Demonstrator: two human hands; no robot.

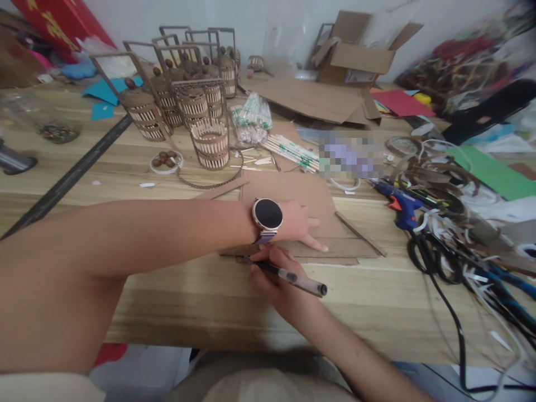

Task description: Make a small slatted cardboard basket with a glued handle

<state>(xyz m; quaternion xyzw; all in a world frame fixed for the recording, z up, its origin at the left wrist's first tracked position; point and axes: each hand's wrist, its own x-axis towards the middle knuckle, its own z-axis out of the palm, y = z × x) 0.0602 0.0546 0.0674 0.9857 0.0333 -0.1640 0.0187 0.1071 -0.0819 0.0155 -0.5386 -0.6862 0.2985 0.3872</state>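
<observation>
My left hand (295, 222) lies flat with its fingers spread, pressing on a sheet of brown cardboard (288, 187) and a cardboard strip (347, 247) laid along its near edge. A round watch sits on that wrist. Below it, my right hand (278, 273) grips a pen (295, 277) with a dark front and a clear barrel. The pen's tip points left, close to the near cardboard edge, where dark lines show. Whether the tip touches is too blurred to tell. A thin brown strip (360, 233) lies slanted at the sheet's right side.
Several small stick lanterns (144, 114) with handles stand at the back left, beside a ring of brown beads (166, 161). White sticks (293, 152) lie behind the sheet. To the right are a blue glue gun (402, 206) and tangled cables (435, 262). An open carton (355, 56) stands behind.
</observation>
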